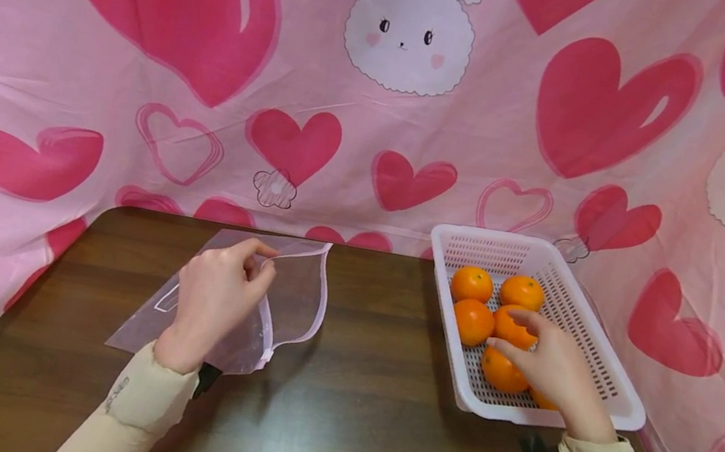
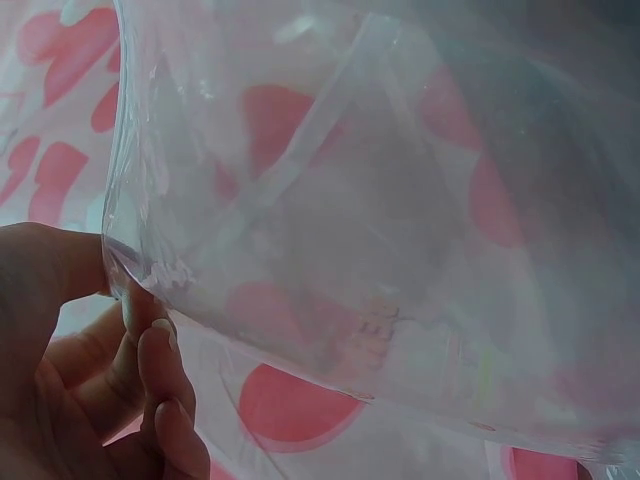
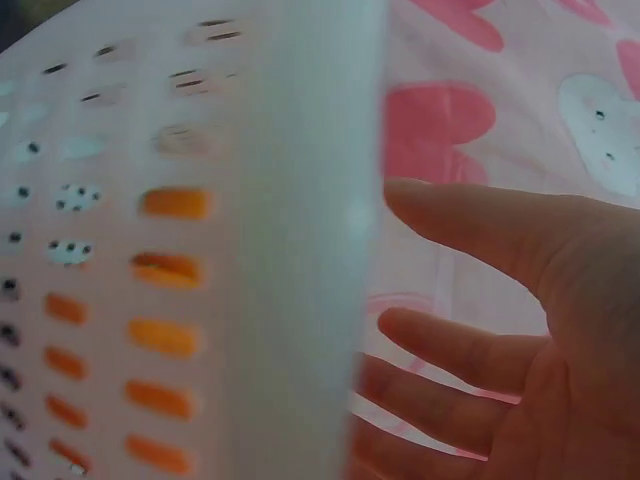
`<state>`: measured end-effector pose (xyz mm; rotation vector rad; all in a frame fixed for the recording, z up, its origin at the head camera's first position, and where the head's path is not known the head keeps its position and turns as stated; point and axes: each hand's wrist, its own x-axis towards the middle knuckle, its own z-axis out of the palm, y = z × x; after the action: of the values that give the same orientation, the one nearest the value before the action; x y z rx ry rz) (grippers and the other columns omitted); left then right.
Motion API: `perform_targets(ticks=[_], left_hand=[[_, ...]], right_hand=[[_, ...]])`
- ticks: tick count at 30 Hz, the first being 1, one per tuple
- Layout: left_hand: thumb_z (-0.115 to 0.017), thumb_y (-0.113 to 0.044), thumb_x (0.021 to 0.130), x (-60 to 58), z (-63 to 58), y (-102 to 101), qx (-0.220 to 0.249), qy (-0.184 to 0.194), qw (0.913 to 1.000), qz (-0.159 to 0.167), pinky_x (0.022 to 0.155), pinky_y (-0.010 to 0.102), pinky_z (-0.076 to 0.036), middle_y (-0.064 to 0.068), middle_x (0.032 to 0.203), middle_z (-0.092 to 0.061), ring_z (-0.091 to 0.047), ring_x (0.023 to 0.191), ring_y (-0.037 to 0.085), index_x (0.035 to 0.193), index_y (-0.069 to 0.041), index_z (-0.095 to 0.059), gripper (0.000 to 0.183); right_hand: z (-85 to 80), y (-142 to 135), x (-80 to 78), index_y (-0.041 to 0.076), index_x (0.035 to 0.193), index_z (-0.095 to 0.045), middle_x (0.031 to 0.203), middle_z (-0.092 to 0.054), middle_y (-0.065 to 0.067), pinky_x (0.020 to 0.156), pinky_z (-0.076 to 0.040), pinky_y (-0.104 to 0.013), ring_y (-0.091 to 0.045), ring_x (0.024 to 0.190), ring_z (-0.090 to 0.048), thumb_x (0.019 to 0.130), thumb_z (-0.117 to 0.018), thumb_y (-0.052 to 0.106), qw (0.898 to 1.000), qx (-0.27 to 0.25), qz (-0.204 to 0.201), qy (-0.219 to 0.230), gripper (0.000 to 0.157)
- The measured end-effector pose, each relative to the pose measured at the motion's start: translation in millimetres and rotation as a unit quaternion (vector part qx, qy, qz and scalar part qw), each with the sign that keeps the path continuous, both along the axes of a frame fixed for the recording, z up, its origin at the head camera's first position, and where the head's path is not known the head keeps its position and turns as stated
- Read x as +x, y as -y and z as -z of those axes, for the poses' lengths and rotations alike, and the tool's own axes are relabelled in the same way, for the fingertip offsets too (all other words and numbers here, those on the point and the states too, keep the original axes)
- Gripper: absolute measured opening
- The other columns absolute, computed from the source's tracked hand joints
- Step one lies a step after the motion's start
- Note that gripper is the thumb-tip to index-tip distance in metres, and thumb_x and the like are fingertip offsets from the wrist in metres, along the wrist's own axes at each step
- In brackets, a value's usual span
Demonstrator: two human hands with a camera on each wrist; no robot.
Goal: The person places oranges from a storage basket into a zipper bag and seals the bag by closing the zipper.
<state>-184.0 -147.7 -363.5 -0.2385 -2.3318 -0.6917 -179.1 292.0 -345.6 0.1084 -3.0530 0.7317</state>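
My left hand (image 1: 219, 296) pinches the edge of a clear zip bag (image 1: 297, 291) between thumb and fingers. The bag's mouth gapes to the right, and its white slider hangs at the near corner. In the left wrist view the thumb and fingertips grip the see-through film (image 2: 300, 230). My right hand (image 1: 555, 366) hovers over the near end of a white plastic basket (image 1: 467, 391), thumb and fingers spread. Several oranges lie in the basket; one orange (image 1: 502, 371) is just under the fingers, and another is partly covered by the hand.
The brown wooden table (image 1: 345, 415) runs between bag and basket. A pink cloth (image 1: 368, 107) with hearts and rabbits hangs behind and at both sides. The basket stands at the table's right side, its raised slotted walls close to the cloth.
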Motion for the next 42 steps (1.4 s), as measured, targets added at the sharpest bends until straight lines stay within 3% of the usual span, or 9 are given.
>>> perform_targets(ticks=[7,11,17,28,42], left_hand=[[-0.066,-0.017,0.088,-1.2,0.5,-0.7,0.0,-0.001,1.0,-0.002,0.041,0.035,-0.032,-0.007,0.055,-0.051,-0.039,0.044,0.014,0.093,-0.013,-0.079,0.014],[-0.066,-0.017,0.089,-1.5,0.8,-0.8,0.0,0.0,1.0,-0.004,0.042,0.035,-0.032,-0.007,0.056,-0.052,-0.04,0.044,0.014,0.093,-0.014,-0.079,0.014],[-0.065,-0.018,0.089,-1.4,0.8,-0.6,-0.002,-0.001,1.0,-0.009,0.043,0.036,-0.033,-0.008,0.056,-0.052,-0.042,0.045,0.014,0.092,-0.016,-0.079,0.015],[-0.065,-0.017,0.089,-1.3,-1.1,0.0,0.002,0.004,1.0,-0.008,0.042,0.035,-0.032,-0.007,0.056,-0.052,-0.041,0.044,0.014,0.093,-0.015,-0.079,0.015],[-0.065,-0.017,0.089,-1.5,-2.8,-0.7,0.001,0.008,0.9999,-0.008,0.041,0.035,-0.031,-0.007,0.056,-0.052,-0.04,0.044,0.015,0.093,-0.015,-0.079,0.015]], right_hand=[[10.3,-9.2,1.9,-0.003,0.123,-0.067,0.111,-0.068,-0.024,0.086,-0.049,-0.059,-0.038,0.094,-0.06,0.08,-0.085,0.04,0.999,0.033,-0.021,-0.004,0.063],[13.0,-10.9,2.8,-0.001,0.123,-0.069,0.109,-0.069,-0.023,0.086,-0.048,-0.062,-0.041,0.096,-0.061,0.079,-0.086,0.039,0.998,0.056,-0.027,0.005,0.062],[15.8,-13.1,1.1,-0.002,0.12,-0.069,0.103,-0.07,-0.021,0.08,-0.049,-0.06,-0.036,0.086,-0.061,0.076,-0.088,0.036,0.995,0.089,-0.038,0.007,0.061],[21.1,-12.4,-1.4,-0.004,0.125,-0.066,0.106,-0.069,-0.021,0.085,-0.047,-0.063,-0.038,0.089,-0.06,0.068,-0.092,0.03,0.996,0.077,-0.032,0.027,0.072],[28.8,-11.9,-4.2,-0.007,0.129,-0.06,0.108,-0.066,-0.025,0.088,-0.046,-0.064,-0.042,0.091,-0.059,0.067,-0.092,0.028,0.996,0.088,-0.012,0.033,0.078]])
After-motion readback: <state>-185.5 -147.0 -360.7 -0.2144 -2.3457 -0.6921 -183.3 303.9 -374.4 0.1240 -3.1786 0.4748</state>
